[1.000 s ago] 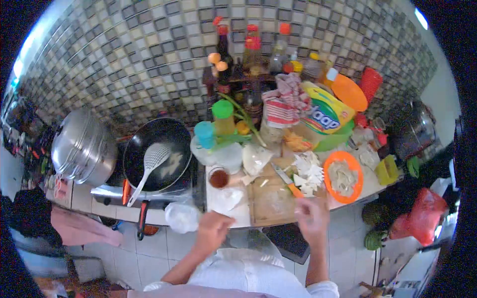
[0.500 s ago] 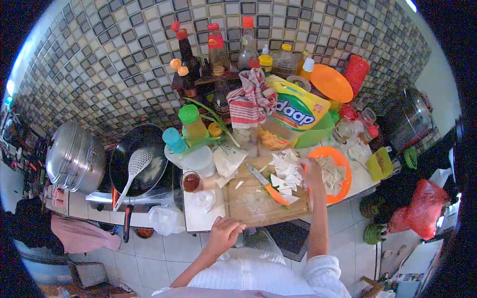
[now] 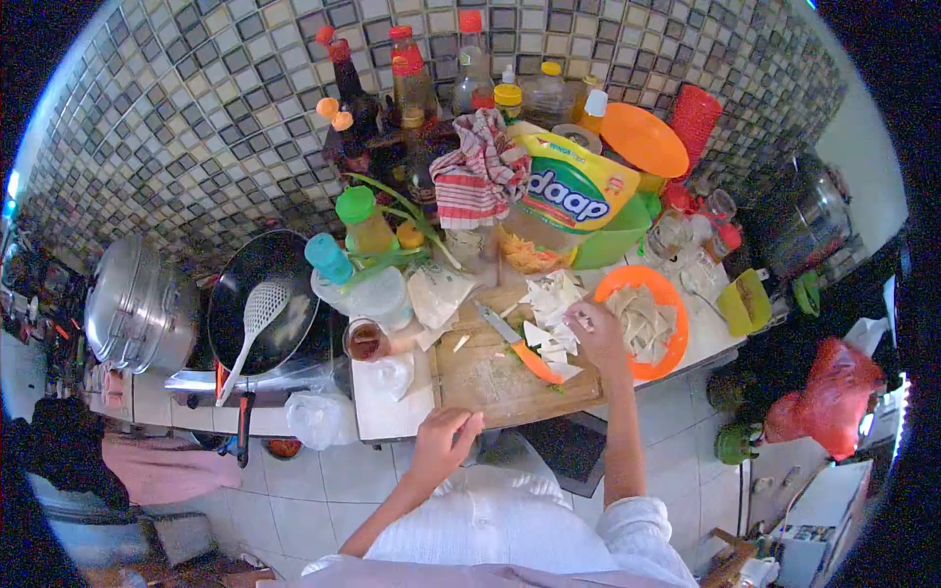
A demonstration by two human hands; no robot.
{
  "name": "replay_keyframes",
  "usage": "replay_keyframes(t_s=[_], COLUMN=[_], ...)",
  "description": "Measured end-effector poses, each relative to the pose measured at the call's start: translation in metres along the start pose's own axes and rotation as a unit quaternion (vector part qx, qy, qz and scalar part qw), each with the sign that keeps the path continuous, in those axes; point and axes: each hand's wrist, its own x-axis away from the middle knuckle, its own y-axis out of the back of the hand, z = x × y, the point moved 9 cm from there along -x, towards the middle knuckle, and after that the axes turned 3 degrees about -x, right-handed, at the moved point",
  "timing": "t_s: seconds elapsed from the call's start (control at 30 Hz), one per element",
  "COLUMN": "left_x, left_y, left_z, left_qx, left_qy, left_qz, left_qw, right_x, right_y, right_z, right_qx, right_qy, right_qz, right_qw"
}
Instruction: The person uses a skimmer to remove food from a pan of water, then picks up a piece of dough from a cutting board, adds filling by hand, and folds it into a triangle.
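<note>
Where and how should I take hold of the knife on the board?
Grip the knife by its orange handle, probably from above and the near side. The handle's end lies toward the person, while the blade points away and left. White pieces crowd its right side, so a sideways approach from there looks worse.

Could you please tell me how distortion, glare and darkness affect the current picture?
Head view: fisheye distortion bows the tiled wall, with black, grainy corners; head view: pale highlights on the steel pot and inside the black pan; head view: the clutter at far left is too dim and smeared to identify.
</note>
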Motion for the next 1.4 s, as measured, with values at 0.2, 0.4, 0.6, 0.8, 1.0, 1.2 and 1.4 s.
replay_keyframes(t_s=[0.2, 0.4, 0.6, 0.8, 1.0, 1.2, 1.4], left_x=[-0.023, -0.027, -0.011, 0.003, 0.015, 0.023, 0.028], left_y=[0.032, 0.087, 0.122, 0.157, 0.180, 0.195, 0.226], left_z=[0.006, -0.006, 0.016, 0.041, 0.067, 0.081, 0.121], left_qx=[0.064, 0.084, 0.082, 0.079, 0.088, 0.099, 0.000], left_qy=[0.048, 0.020, 0.022, 0.037, 0.054, 0.048, 0.067], left_qz=[-0.030, -0.043, -0.063, -0.096, -0.098, -0.116, -0.167], left_qw=[0.996, 0.995, 0.994, 0.992, 0.990, 0.987, 0.984], right_x=[0.030, 0.052, 0.058, 0.063, 0.064, 0.071, 0.075], right_y=[-0.022, -0.058, -0.102, -0.153, -0.181, -0.200, -0.200], right_z=[0.068, 0.160, 0.205, 0.213, 0.224, 0.230, 0.209], right_qx=[-0.169, -0.257, -0.220, -0.298, -0.366, -0.376, -0.353], right_qy=[-0.022, 0.066, 0.124, 0.053, -0.002, -0.016, -0.072], right_qz=[0.029, 0.029, 0.065, 0.088, 0.100, 0.115, 0.077], right_qw=[0.985, 0.964, 0.965, 0.949, 0.925, 0.919, 0.930])
